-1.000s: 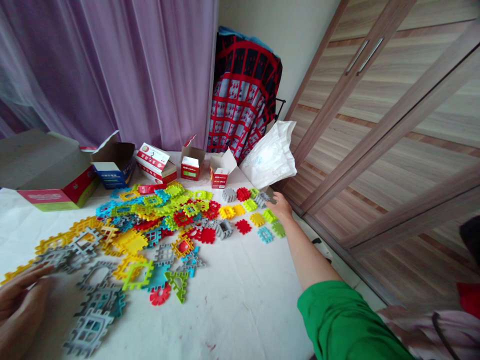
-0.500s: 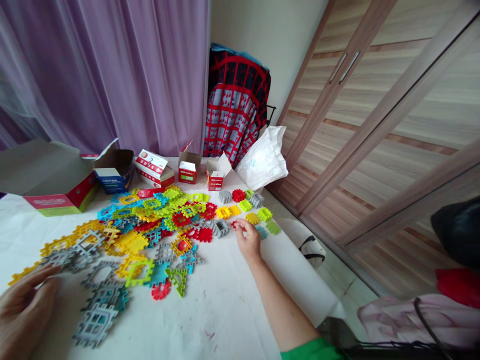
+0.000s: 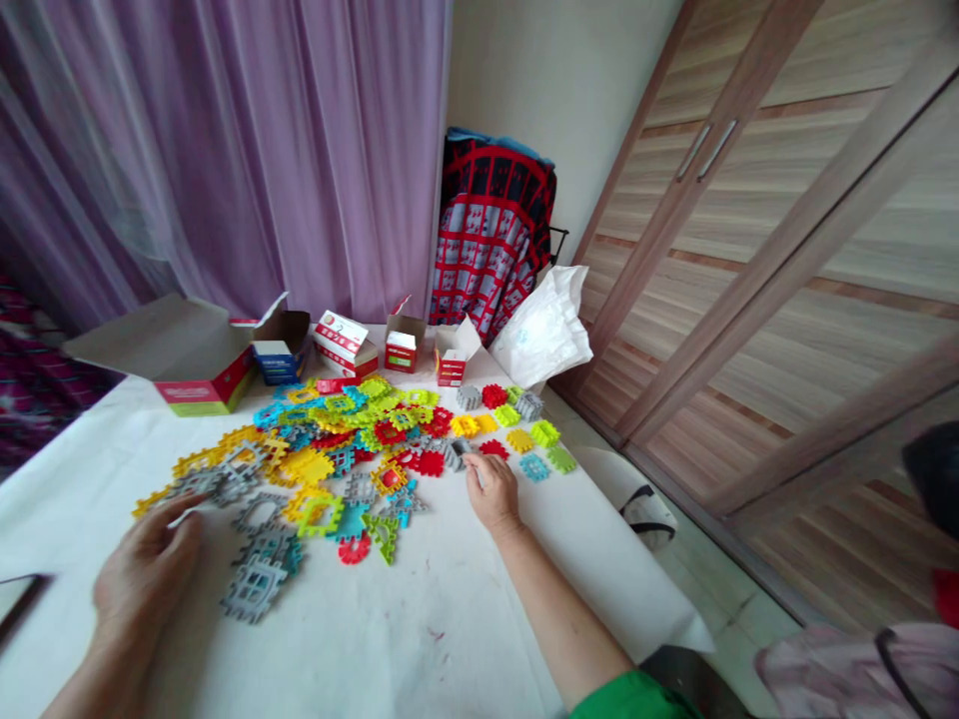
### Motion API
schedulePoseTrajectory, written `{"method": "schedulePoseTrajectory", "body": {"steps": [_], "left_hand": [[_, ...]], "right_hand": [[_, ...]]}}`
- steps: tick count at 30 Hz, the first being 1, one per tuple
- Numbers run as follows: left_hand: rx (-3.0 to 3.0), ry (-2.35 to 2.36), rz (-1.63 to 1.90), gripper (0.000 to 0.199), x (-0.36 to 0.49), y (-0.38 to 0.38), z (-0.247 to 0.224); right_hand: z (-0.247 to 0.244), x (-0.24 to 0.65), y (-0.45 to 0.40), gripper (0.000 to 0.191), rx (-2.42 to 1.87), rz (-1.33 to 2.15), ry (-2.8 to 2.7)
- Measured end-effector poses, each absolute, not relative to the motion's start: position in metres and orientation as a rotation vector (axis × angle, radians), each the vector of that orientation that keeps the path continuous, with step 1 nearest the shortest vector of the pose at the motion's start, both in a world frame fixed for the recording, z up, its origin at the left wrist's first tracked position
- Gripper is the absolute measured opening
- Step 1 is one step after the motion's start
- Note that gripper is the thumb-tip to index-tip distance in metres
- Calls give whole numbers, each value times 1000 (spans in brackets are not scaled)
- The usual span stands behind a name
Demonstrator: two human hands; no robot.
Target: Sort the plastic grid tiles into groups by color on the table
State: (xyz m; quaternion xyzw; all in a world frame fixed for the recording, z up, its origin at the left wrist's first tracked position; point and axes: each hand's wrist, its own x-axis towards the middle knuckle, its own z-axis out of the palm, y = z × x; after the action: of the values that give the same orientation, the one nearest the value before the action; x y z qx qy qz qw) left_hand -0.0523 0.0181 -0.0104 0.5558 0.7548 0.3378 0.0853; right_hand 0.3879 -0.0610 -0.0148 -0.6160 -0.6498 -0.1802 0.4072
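Observation:
My right hand [image 3: 492, 489] is at the right side of the pile, its fingertips touching a grey block [image 3: 455, 455]. A flat red piece [image 3: 493, 449] lies just beyond its fingers. My left hand [image 3: 150, 559] rests at the pile's left end with fingers apart, fingertips by the grey pieces [image 3: 225, 479]. Between the hands spreads a heap of notched plastic pieces in yellow, green, blue, red and grey. Toward the front are a grey window-like piece [image 3: 255, 589], a round red piece [image 3: 354, 549] and a green triangle [image 3: 383, 536].
Open boxes stand along the back, among them a large one [image 3: 202, 394] and a blue one [image 3: 279, 362]. A white bag [image 3: 544, 330] is at the back right corner. Small blocks lie near the right edge. A dark flat object [image 3: 16, 604] is at the far left.
The view has shifted left. My right hand has moved from the red piece to the grey block beside it. The red piece now lies uncovered. My left hand remains beside the grey pieces.

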Motion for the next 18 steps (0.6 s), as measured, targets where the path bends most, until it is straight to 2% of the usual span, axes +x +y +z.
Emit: {"method": "schedulePoseTrajectory", "body": {"steps": [5, 9, 15, 18], "left_hand": [[1881, 2082, 1030, 43, -40, 3, 4], [2061, 1946, 996, 55, -38, -10, -5], [2478, 1685, 607, 91, -34, -52, -22], [2477, 1742, 507, 92, -14, -57, -19]], "right_hand": [[-21, 392, -60, 27, -1514, -467, -1625], [-25, 395, -58, 26, -1502, -450, -1602], [-28, 398, -59, 26, -1472, -429, -1594], [-28, 399, -59, 27, -1476, -381, -1592]]}}
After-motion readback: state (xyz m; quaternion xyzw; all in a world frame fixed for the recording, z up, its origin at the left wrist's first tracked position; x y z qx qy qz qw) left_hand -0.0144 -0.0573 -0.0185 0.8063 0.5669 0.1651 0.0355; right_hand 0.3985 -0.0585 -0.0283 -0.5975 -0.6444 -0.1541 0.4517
